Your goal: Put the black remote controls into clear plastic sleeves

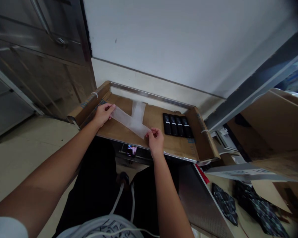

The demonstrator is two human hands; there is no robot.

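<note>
Right hand (156, 141): you pinch the clear bag's (129, 121) near end.
Left hand (103, 113): you pinch its far-left end.
Remotes (177, 125): four lie unbagged, right.
Cardboard tray (119, 132): beneath.

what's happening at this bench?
A person holds a translucent bag by its two ends over a cardboard-lined tray: the left hand grips the far-left end, the right hand pinches the near-right end. A second bag lies beneath it, toward the wall. Four black remotes lie side by side at the tray's right. Cardboard boxes and dark patterned packets sit further right.
</note>
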